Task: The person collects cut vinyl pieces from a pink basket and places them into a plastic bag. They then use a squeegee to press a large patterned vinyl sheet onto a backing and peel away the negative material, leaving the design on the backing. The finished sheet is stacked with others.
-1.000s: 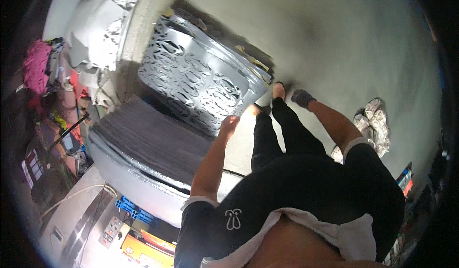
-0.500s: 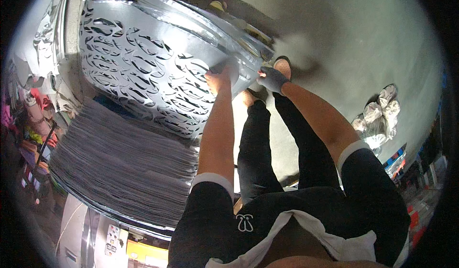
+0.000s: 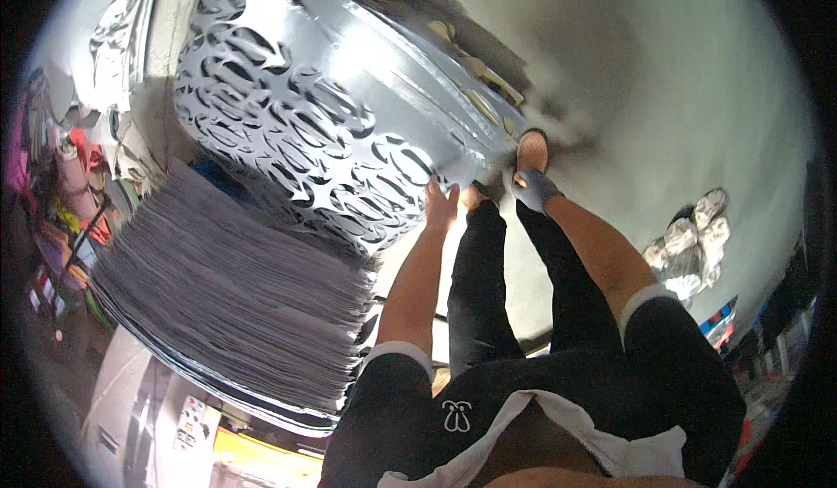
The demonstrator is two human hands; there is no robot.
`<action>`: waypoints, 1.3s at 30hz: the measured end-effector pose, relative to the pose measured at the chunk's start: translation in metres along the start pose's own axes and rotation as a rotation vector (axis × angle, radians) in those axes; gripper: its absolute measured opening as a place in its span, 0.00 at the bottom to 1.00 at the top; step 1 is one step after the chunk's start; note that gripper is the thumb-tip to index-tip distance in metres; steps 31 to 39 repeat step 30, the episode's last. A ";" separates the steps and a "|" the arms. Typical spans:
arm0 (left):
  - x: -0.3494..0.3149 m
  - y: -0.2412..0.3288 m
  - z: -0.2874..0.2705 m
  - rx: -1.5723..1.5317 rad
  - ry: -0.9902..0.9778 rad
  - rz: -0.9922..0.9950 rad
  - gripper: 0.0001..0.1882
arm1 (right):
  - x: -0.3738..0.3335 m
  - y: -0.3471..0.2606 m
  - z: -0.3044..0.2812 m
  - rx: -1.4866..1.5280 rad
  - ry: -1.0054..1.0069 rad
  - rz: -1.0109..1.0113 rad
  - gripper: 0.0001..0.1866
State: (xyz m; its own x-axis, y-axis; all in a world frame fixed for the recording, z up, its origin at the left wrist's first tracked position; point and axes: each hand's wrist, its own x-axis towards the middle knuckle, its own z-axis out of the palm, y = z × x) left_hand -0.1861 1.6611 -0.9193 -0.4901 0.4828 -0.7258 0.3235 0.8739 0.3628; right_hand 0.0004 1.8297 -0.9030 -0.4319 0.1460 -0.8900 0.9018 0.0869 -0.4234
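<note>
Below the head camera, both arms reach forward and down to a large silver metal sheet [image 3: 323,131] cut through with a pattern of curved, leaf-shaped holes. This sheet lies tilted across the upper left of the view, on top of more sheets of the same kind, and its near corner points toward the person's feet.

At that near edge the left hand [image 3: 441,205] is bare, its fingers [image 3: 433,193] spread apart and pressed flat against the sheet's edge; whether they curl under it cannot be told. Just beside it, the right hand [image 3: 532,187] wears a grey glove and is closed on the sheet's corner, with the fingers wrapped over the rim.

Lower left of the cut sheet sits a thick stack of plain grey sheets [image 3: 235,296], their edges showing as many thin lines, well apart from both hands. Between the arms the person's black trousers [image 3: 488,288] run down to a sandalled foot [image 3: 532,150] on the pale concrete floor [image 3: 680,78]. Off to the right on that floor lies a small heap of crumpled silver scraps [image 3: 693,244]. Colourful clutter [image 3: 61,183] lines the far left rim, too blurred to tell apart.
</note>
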 end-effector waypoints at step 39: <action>0.033 0.298 -0.360 -0.003 -0.067 0.188 0.11 | -0.251 -0.047 -0.652 -0.284 0.680 0.020 0.19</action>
